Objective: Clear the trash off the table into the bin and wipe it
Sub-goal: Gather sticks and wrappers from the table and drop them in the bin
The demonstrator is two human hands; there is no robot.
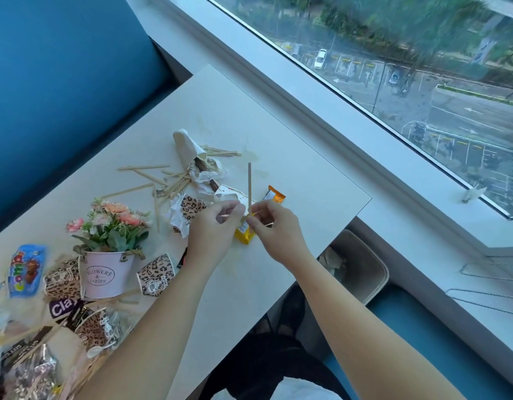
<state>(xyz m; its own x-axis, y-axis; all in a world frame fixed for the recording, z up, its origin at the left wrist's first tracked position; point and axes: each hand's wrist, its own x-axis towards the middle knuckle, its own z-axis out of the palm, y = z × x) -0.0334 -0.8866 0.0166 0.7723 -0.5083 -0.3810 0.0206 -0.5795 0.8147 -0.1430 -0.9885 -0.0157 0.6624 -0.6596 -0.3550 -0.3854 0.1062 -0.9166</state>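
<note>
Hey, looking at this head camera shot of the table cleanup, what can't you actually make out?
Head view only:
- Bin contents: the table edge covers most of its opening.
- Yellow wrapper print: the left hand and right hand cover it.
- Wooden stick lower end: lost between the hands, so which one pinches it is unclear.
- Purple label: overlapping trash cuts the word after "Cla".
- Bottom-left pile: blurred.

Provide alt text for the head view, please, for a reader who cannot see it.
The right hand pinches a wooden stick upright, the left hand beside it, above a table littered with sticks, crumpled cups and wrappers. A bin stands alongside.
</note>
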